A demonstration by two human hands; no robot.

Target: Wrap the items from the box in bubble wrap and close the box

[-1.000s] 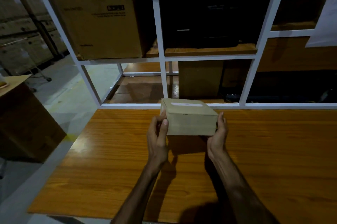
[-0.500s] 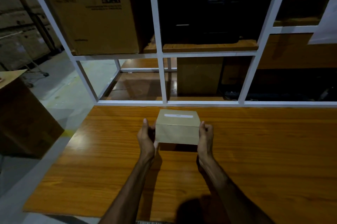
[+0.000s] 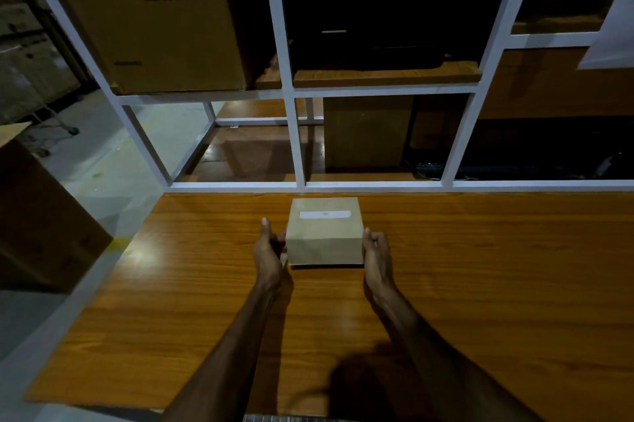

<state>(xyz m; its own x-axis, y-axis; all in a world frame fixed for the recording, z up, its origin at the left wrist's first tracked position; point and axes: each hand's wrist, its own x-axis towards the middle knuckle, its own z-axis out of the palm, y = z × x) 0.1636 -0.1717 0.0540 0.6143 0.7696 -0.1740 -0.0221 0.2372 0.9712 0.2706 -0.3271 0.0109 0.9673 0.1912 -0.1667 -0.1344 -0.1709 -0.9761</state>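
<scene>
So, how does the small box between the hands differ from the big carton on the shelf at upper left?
The small box sits on the wooden table, with the left hand and right hand at its sides; the big carton stands untouched on the shelf. The small box is much smaller. It has a white strip on top; the big carton has dark print. Both are closed brown cardboard.
</scene>
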